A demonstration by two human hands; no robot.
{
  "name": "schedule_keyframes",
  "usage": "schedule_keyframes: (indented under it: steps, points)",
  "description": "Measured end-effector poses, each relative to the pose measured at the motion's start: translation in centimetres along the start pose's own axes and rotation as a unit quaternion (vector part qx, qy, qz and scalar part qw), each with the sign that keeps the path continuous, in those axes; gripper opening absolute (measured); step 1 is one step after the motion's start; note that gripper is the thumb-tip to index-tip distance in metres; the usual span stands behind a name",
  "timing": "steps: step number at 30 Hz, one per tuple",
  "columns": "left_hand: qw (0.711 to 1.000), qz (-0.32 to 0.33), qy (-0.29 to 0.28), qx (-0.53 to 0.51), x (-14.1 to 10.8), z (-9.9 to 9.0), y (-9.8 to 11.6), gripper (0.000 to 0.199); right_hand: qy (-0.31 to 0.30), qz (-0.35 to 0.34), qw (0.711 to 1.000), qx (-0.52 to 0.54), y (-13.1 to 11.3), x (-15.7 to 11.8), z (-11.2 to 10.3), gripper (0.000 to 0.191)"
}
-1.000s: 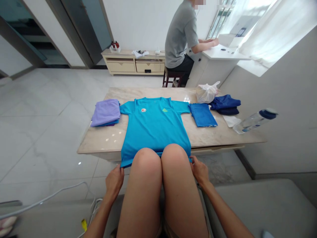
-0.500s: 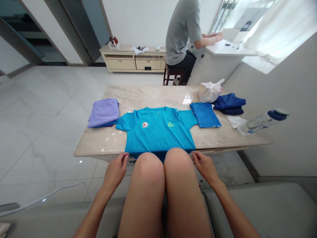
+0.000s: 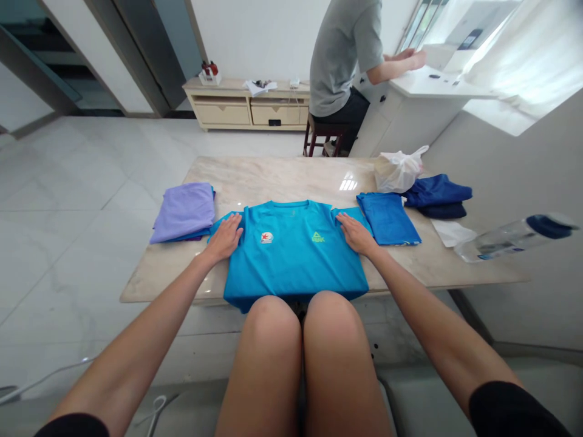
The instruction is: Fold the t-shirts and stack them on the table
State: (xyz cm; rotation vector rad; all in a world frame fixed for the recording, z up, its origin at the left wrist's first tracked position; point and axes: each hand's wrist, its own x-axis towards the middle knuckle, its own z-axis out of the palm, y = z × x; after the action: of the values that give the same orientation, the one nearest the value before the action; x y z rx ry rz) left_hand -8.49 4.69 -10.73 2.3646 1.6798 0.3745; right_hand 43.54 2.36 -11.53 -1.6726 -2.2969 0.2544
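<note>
1. On the tabletop (image 3: 273, 173), turquoise T-shirt (image 3: 294, 258) unfolded, lower end (image 3: 237, 301) probably past the near edge.
2. Left hand (image 3: 225, 237), right hand (image 3: 357, 233): fingers flat on sleeves (image 3: 355, 212), released.
3. Folded: lavender garment (image 3: 184, 209), left; blue garment (image 3: 388, 218), right.

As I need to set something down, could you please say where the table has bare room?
Bare beige marble tabletop shows between the turquoise T-shirt and the far edge. Another patch lies between the folded lavender cloth and the near edge. The right is crowded: folded blue fabric, white plastic bag, navy clothes, clear blue-capped bottle.
</note>
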Motion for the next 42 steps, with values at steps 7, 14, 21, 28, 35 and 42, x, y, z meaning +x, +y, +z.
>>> schedule_keyframes:
  steps: [7,14,21,28,35,42]
  points:
    - [0.996,-0.072,0.008,0.043,-1.7,1.1,-2.7,0.083,-0.007,0.099,0.992,-0.074,3.8,0.0,1.5,0.074]
    - [0.989,-0.131,-0.010,0.073,-5.5,0.4,-0.7,0.090,0.010,0.140,0.987,-0.083,0.5,-2.0,3.1,0.079]
    - [0.980,-0.185,0.017,0.065,-13.2,-0.3,-0.3,0.090,0.021,0.179,0.980,-0.084,-4.2,-8.4,3.5,0.078]
    - [0.970,-0.226,-0.008,0.086,-15.5,-2.8,-0.8,0.086,0.058,0.200,0.975,-0.075,-3.5,-12.6,0.8,0.069]
    - [0.992,-0.110,0.003,0.062,-13.0,-0.8,5.4,0.076,0.126,0.182,0.974,-0.054,-4.2,-11.4,-1.3,0.054]
    - [0.990,-0.116,0.027,0.072,-11.8,2.5,9.7,0.069,0.006,0.088,0.994,-0.068,-10.3,-7.3,3.0,0.069]
